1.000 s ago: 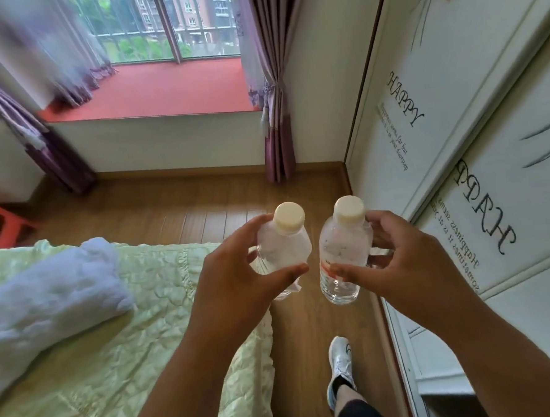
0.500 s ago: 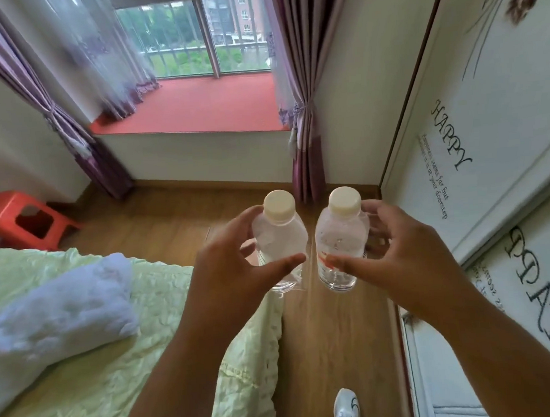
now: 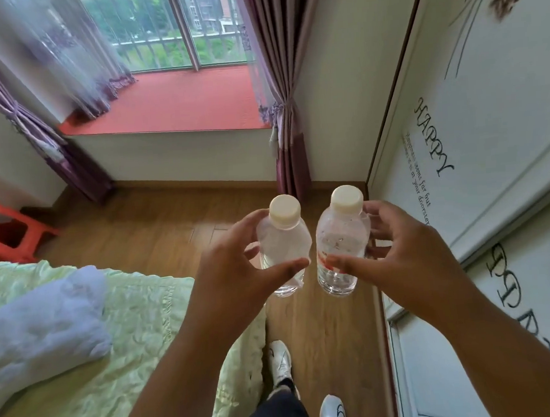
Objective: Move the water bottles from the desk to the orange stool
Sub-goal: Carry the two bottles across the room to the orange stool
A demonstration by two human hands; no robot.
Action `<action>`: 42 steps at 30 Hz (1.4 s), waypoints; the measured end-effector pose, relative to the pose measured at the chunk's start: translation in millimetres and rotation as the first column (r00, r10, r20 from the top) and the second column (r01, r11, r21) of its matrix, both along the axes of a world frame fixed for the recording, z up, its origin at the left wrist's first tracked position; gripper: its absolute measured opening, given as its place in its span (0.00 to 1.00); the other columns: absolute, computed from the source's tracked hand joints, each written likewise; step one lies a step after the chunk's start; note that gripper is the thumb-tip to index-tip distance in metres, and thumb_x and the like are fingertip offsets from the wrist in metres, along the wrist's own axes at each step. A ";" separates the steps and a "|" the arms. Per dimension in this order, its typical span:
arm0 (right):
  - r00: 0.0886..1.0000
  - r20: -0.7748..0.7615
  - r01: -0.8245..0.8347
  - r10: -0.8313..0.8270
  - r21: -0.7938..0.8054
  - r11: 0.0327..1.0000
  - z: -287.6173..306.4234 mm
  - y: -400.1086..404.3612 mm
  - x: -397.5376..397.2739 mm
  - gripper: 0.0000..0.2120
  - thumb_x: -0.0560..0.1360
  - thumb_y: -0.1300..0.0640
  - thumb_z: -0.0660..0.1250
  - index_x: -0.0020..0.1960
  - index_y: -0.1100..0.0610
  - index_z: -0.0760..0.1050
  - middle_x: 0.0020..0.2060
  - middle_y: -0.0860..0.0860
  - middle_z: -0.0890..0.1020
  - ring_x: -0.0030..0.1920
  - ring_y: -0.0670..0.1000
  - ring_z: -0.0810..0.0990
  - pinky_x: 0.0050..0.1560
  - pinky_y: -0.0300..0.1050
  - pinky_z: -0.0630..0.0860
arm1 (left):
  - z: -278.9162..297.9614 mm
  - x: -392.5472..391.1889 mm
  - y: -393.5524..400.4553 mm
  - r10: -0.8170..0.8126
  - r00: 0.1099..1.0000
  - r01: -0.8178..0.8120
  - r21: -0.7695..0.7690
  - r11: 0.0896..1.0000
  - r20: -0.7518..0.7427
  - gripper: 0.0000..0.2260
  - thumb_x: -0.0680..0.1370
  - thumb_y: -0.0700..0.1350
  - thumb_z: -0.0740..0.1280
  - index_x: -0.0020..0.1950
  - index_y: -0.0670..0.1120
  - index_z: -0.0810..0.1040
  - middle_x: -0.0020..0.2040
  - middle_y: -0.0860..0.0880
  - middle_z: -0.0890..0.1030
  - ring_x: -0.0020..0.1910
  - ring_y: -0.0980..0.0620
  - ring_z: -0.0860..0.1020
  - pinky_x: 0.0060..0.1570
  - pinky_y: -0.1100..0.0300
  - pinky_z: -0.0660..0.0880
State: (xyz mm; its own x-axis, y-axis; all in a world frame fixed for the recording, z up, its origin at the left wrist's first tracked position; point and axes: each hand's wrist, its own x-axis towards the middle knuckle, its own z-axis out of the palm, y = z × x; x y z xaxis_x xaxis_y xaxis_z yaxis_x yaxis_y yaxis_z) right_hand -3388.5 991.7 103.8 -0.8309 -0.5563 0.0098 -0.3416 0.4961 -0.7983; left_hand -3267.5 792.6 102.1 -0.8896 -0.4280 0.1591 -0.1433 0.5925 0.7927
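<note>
Head view shows two clear water bottles held upright side by side at the centre of the frame, above the wooden floor [image 3: 159, 228]. The left hand [image 3: 236, 275] grips the left bottle [image 3: 284, 243] round its body, thumb across the near side and fingers curled behind, so the cream cap and bottle base stick out above and below the grip. The right hand [image 3: 399, 258] grips the right bottle [image 3: 341, 243] the same way, thumb on a reddish label band low on the body. The two bottles stand just apart, not touching. Fingers behind each bottle are partly hidden, and how much water the bottles hold is hard to make out. The orange stool [image 3: 8, 231] stands at the left edge of the frame, cut off by it, well apart from the bottles. A green-covered bed [image 3: 99, 364] with a white blanket [image 3: 39, 326] fills the lower left, between the hands and the stool. A white wardrobe [image 3: 475, 131] with lettering lines the right side.
</note>
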 end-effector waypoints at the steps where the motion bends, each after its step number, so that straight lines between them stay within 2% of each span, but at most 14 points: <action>1: 1.000 -0.002 0.009 -0.009 0.005 1.000 -0.4 0.6 -4.3 0.37 0.61 0.36 0.77 0.64 0.36 0.65 0.56 0.36 0.75 0.57 0.40 0.76 0.52 0.31 0.71 | 0.2 -7.3 -0.2 -0.009 1.000 0.009 0.000 1.000 0.002 0.36 0.62 0.64 0.78 0.68 0.64 0.72 0.62 0.64 0.79 0.59 0.64 0.79 0.54 0.75 0.74; 4: 0.999 -0.017 0.038 -0.037 0.027 0.999 -0.2 0.0 -18.6 0.36 0.59 0.34 0.75 0.63 0.35 0.64 0.57 0.36 0.76 0.56 0.40 0.76 0.50 0.29 0.69 | 1.8 -28.8 -3.7 -0.014 1.000 0.014 0.006 1.000 0.000 0.36 0.61 0.65 0.77 0.67 0.66 0.69 0.60 0.66 0.78 0.56 0.65 0.78 0.48 0.80 0.71; 9: 0.995 -0.041 0.087 -0.086 0.031 0.996 2.0 -11.2 -46.8 0.38 0.61 0.36 0.78 0.66 0.38 0.67 0.62 0.41 0.79 0.57 0.43 0.80 0.54 0.37 0.75 | -2.9 -63.2 -21.4 -0.042 0.999 0.042 0.017 0.999 -0.001 0.38 0.60 0.67 0.76 0.69 0.65 0.70 0.62 0.66 0.78 0.58 0.62 0.79 0.52 0.75 0.72; 11: 0.994 -0.050 0.101 -0.099 0.040 0.994 3.4 -21.1 -56.9 0.38 0.60 0.35 0.77 0.66 0.37 0.67 0.61 0.40 0.79 0.58 0.44 0.80 0.55 0.39 0.77 | -3.0 -78.3 -34.6 -0.064 0.998 0.064 0.007 0.998 -0.005 0.38 0.60 0.68 0.75 0.69 0.66 0.70 0.62 0.66 0.78 0.59 0.62 0.79 0.55 0.71 0.75; 14: 0.993 -0.054 0.110 -0.107 0.063 0.992 7.8 -44.5 -74.4 0.36 0.60 0.34 0.77 0.63 0.33 0.64 0.56 0.35 0.77 0.55 0.42 0.79 0.50 0.30 0.73 | -1.1 -100.6 -58.4 -0.076 0.997 0.076 0.011 0.997 -0.015 0.40 0.61 0.67 0.77 0.72 0.63 0.71 0.64 0.62 0.80 0.60 0.59 0.80 0.60 0.59 0.79; 15: 0.993 -0.053 0.112 -0.109 0.069 0.991 9.2 -53.7 -81.3 0.35 0.61 0.34 0.77 0.62 0.33 0.64 0.55 0.35 0.76 0.55 0.41 0.79 0.49 0.29 0.72 | -1.9 -107.9 -67.1 -0.079 0.997 0.079 0.019 0.997 -0.017 0.39 0.61 0.66 0.77 0.71 0.63 0.71 0.63 0.63 0.80 0.60 0.59 0.80 0.60 0.59 0.78; 19: 0.990 -0.078 0.126 -0.120 0.069 0.990 13.8 -94.6 -107.6 0.37 0.58 0.32 0.75 0.63 0.34 0.66 0.54 0.34 0.77 0.53 0.40 0.80 0.51 0.34 0.74 | -6.1 -133.9 -105.6 -0.085 0.996 0.085 0.036 0.996 -0.009 0.36 0.62 0.65 0.78 0.67 0.69 0.67 0.56 0.73 0.74 0.55 0.67 0.77 0.52 0.76 0.70; 21: 0.987 -0.091 0.137 -0.131 0.060 0.989 15.1 -116.0 -118.0 0.38 0.57 0.32 0.75 0.65 0.37 0.68 0.54 0.34 0.78 0.53 0.39 0.80 0.52 0.35 0.76 | -7.7 -145.9 -126.5 -0.080 0.997 0.081 0.049 0.996 -0.015 0.36 0.63 0.63 0.79 0.66 0.70 0.67 0.55 0.74 0.74 0.53 0.71 0.76 0.49 0.78 0.69; 24: 0.983 -0.118 0.151 -0.144 0.054 0.987 14.7 -144.9 -132.9 0.38 0.59 0.33 0.78 0.65 0.38 0.69 0.52 0.33 0.78 0.52 0.34 0.79 0.53 0.38 0.78 | -9.9 -162.3 -154.9 -0.096 0.995 0.097 0.053 0.994 -0.019 0.36 0.64 0.60 0.81 0.66 0.69 0.67 0.54 0.73 0.74 0.52 0.72 0.75 0.47 0.79 0.69; 29: 0.979 -0.121 0.171 -0.163 0.053 0.984 12.1 -179.7 -148.4 0.40 0.60 0.36 0.79 0.68 0.42 0.70 0.56 0.37 0.81 0.54 0.37 0.80 0.55 0.40 0.79 | -15.3 -183.9 -194.6 -0.112 0.993 0.114 0.086 0.990 -0.036 0.37 0.64 0.58 0.82 0.70 0.62 0.72 0.58 0.67 0.77 0.55 0.68 0.78 0.49 0.79 0.72; 33: 0.982 -0.091 0.174 -0.169 0.062 0.983 14.7 -200.8 -162.6 0.39 0.58 0.34 0.78 0.66 0.38 0.70 0.52 0.33 0.79 0.52 0.35 0.80 0.53 0.40 0.79 | -13.5 -196.8 -219.9 -0.102 0.994 0.107 0.121 0.987 -0.046 0.37 0.63 0.58 0.81 0.70 0.62 0.72 0.58 0.67 0.78 0.56 0.70 0.77 0.50 0.79 0.72; 36: 0.981 -0.108 0.169 -0.161 0.069 0.983 15.1 -216.4 -179.6 0.38 0.57 0.31 0.75 0.65 0.37 0.70 0.52 0.32 0.79 0.52 0.35 0.80 0.52 0.40 0.80 | -13.2 -208.6 -237.5 -0.079 0.996 0.085 0.143 0.986 -0.047 0.36 0.62 0.59 0.80 0.67 0.64 0.70 0.58 0.66 0.78 0.56 0.68 0.78 0.49 0.78 0.73; 39: 0.984 -0.099 0.155 -0.147 0.071 0.985 13.2 -232.2 -198.2 0.39 0.59 0.35 0.78 0.67 0.40 0.70 0.57 0.37 0.81 0.55 0.39 0.81 0.55 0.45 0.81 | -13.2 -221.2 -251.9 -0.052 0.997 0.058 0.137 0.989 -0.050 0.35 0.63 0.60 0.80 0.65 0.66 0.68 0.57 0.68 0.76 0.55 0.69 0.76 0.46 0.79 0.73; 42: 0.989 -0.090 0.126 -0.120 0.062 0.990 10.7 -246.8 -219.3 0.39 0.60 0.36 0.79 0.68 0.42 0.71 0.57 0.38 0.81 0.57 0.40 0.80 0.56 0.48 0.82 | -15.7 -232.7 -265.3 -0.027 0.999 0.033 0.146 0.989 -0.045 0.34 0.64 0.57 0.81 0.64 0.68 0.68 0.58 0.68 0.77 0.57 0.67 0.78 0.48 0.76 0.74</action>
State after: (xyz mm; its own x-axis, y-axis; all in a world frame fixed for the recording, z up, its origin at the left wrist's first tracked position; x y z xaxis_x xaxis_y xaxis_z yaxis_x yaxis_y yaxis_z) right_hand -3607.8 744.9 114.5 -0.8907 -0.4518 0.0504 -0.3407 0.5902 -0.7318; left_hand -3500.2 527.3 86.4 -0.8962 -0.4228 0.1346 -0.0912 0.4725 0.8766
